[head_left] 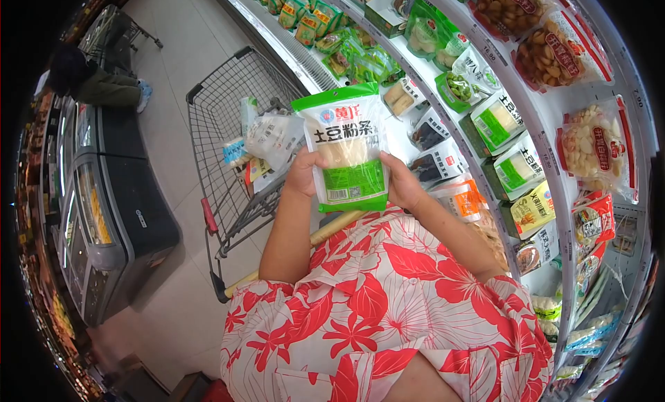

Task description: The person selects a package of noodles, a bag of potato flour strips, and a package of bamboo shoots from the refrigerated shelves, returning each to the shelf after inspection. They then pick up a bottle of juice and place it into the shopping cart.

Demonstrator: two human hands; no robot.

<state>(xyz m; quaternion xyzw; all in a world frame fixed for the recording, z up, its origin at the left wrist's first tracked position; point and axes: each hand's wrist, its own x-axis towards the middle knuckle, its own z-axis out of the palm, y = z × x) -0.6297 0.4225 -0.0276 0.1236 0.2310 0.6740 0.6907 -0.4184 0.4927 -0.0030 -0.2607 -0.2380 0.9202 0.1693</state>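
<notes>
A green and white noodle package [350, 149] is held upright in front of me, its printed front and barcode facing the camera. My left hand [303, 172] grips its left edge, thumb on the front. On the opposite edge, my right hand [400, 182] holds it the same way. The fingers behind the package are hidden. Similar green and white packages [497, 121] stand on the shelf to the right. Behind and left of the held package, a wire shopping cart [211, 128] contains a whitish plastic bag [272, 140] and other packaged goods.
Refrigerated shelves with price rails [490, 54] curve along the right, holding bagged foods [599, 149]. A dark freezer case [145, 222] stands at the left. Near it, a person's leg [111, 90] and another cart [111, 38] are visible.
</notes>
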